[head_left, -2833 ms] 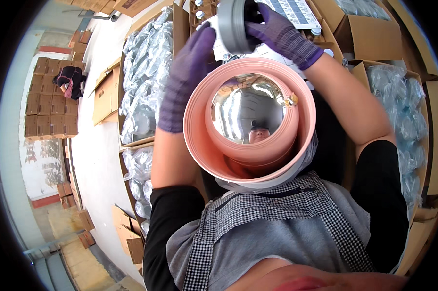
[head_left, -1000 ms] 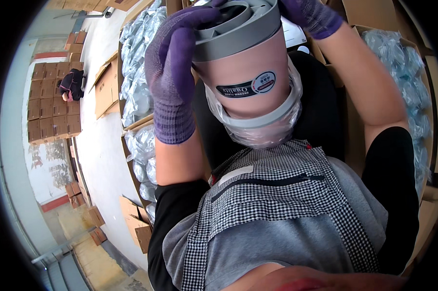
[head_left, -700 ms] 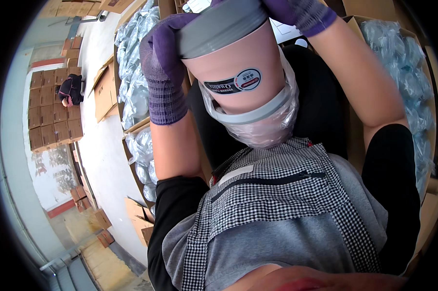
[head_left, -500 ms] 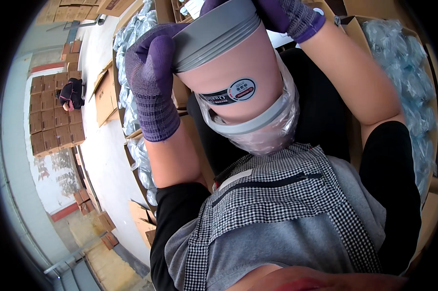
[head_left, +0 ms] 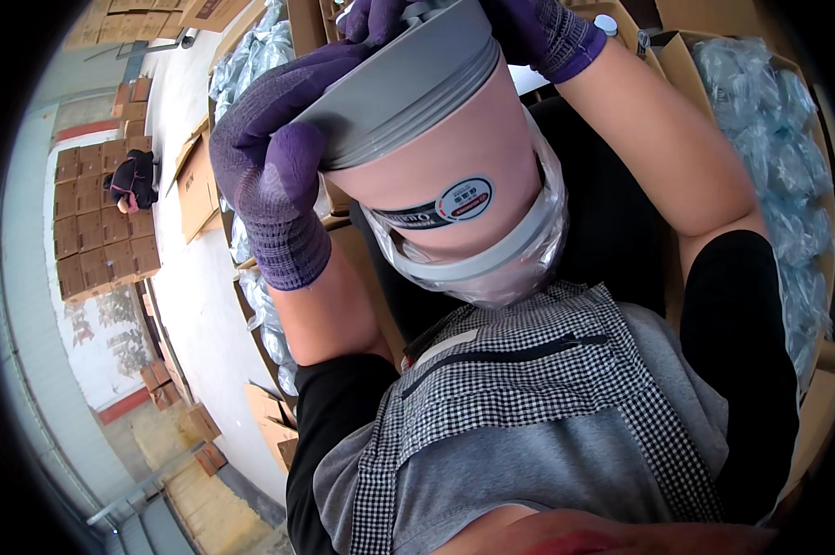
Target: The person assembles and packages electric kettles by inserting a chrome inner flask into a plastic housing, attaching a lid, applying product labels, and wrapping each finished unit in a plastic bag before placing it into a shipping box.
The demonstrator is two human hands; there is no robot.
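A pink lidded pail (head_left: 445, 176) with a grey ribbed lid (head_left: 408, 83) and a printed sticker leans tilted before my chest. Clear plastic wrap (head_left: 519, 273) and a pale grey handle (head_left: 491, 259) surround its lower part. My left hand (head_left: 274, 157), in a purple knitted glove, is closed on the lid's left edge, thumb against the side. My right hand (head_left: 538, 37), in a matching glove, is at the lid's far right; its fingertips are partly hidden behind it. Purple fingers also show over the lid's far edge, but I cannot tell which hand they belong to.
Open cartons of plastic-wrapped items stand at my right (head_left: 760, 139) and left (head_left: 251, 69). A cardboard flap (head_left: 200, 190) sticks out at the left. Farther left, a person in dark clothes (head_left: 135, 180) bends beside stacked brown boxes (head_left: 89, 222).
The pail and my left hand have shifted slightly left and down. More purple fingers and a grey part on top of the lid now show at the far edge.
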